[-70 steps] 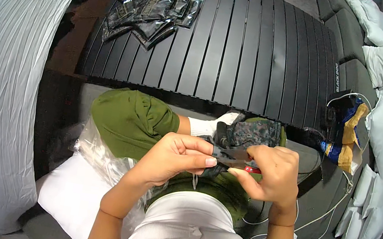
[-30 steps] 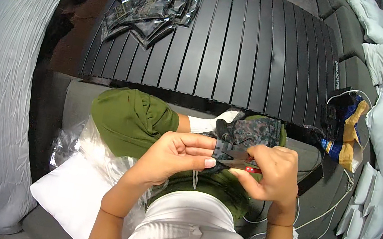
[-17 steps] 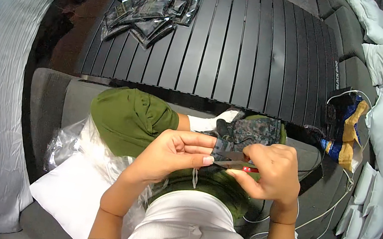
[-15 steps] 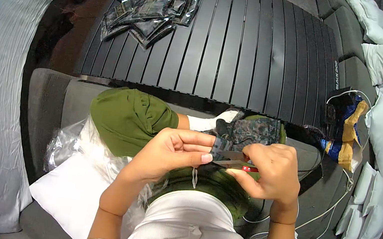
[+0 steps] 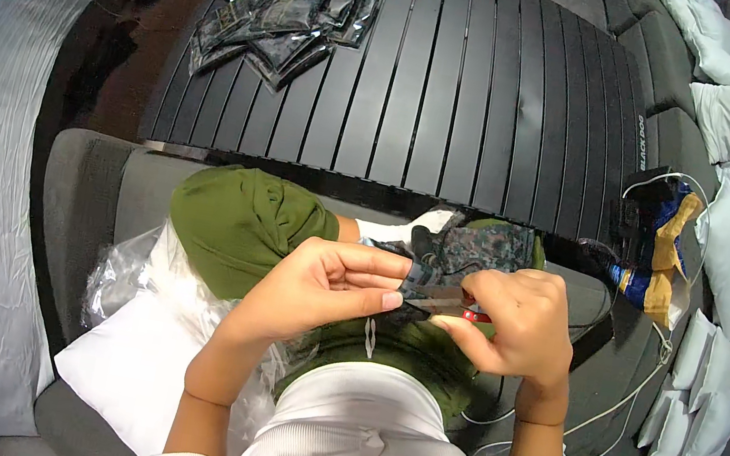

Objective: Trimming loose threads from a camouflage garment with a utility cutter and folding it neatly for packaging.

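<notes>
Across my lap lies a dark camouflage-patterned fabric piece [image 5: 489, 246]; its full shape is hidden by my hands. My left hand [image 5: 321, 286] pinches the near edge of the cloth between thumb and fingers. In my right hand [image 5: 518, 321] is a small pair of scissors [image 5: 432, 303] with a bit of red at the handle. Its blades point left and lie at the cloth edge, beside my left fingertips. They look nearly together, and whether cloth sits between them is hard to make out.
Several dark items in clear plastic bags [image 5: 290, 11] are piled on the far left of the black slatted table [image 5: 464, 100]. A white pillow [image 5: 124, 371] and clear plastic lie at my left. White cables [image 5: 614, 415] and a blue-and-yellow bag [image 5: 665, 249] are at right.
The scissor blades, spread apart before, have come together at the cloth edge. Both hands stay in nearly the same place.
</notes>
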Motion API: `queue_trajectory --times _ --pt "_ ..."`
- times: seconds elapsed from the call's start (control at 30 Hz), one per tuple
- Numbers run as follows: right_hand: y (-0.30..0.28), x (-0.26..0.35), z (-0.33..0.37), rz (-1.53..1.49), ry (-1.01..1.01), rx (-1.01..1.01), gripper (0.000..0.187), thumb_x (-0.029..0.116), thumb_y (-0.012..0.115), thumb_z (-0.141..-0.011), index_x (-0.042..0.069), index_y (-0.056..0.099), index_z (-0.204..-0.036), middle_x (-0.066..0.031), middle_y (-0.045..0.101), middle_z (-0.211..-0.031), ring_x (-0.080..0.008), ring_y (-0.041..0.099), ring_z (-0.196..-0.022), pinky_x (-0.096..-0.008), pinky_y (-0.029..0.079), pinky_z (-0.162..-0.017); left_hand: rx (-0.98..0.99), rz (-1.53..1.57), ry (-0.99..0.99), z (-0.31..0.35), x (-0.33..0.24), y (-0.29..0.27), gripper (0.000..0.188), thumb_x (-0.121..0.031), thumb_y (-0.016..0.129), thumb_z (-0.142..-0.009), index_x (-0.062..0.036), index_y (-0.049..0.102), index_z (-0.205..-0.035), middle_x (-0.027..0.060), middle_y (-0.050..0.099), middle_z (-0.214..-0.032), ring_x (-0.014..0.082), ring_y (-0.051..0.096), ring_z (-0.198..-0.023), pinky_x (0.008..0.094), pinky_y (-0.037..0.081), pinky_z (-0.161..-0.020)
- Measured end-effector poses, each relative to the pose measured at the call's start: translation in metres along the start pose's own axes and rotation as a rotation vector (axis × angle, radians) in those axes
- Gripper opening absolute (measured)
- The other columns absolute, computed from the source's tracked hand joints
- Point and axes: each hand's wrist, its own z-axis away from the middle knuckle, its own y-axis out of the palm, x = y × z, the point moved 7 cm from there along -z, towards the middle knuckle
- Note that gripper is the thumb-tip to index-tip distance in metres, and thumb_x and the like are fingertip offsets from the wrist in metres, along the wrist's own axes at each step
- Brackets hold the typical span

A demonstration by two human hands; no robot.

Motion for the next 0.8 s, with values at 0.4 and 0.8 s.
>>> queue_trajectory --times 0.4,0.8 --pt "-0.012 -0.012 0.006 -0.048 0.121 -0.155 0.035 0.037 0.067 -0.063 0.005 0.053 -0.065 -0.0036 0.046 -0.05 -0.0199 0.046 -0.042 -0.0289 0.033 -0.044 -0.089 0.043 -0.012 -0.001 0.003 -0.007 0.029 0.006 0.062 -0.073 0.0057 0.058 -0.101 0.0125 0.063 -0.093 0.0136 0.061 -0.085 0.0225 0.048 -0.076" --pt "-0.002 -0.005 0.006 -0.001 0.12 -0.024 0.033 0.035 0.069 -0.061 0.006 0.054 -0.069 -0.0035 0.05 -0.054 -0.0218 0.051 -0.047 -0.0299 0.037 -0.048 -0.056 0.091 -0.012 0.002 0.002 -0.001 0.03 0.004 0.062 -0.073 0.0064 0.057 -0.103 0.0132 0.063 -0.094 0.0138 0.061 -0.085 0.0227 0.048 -0.076"
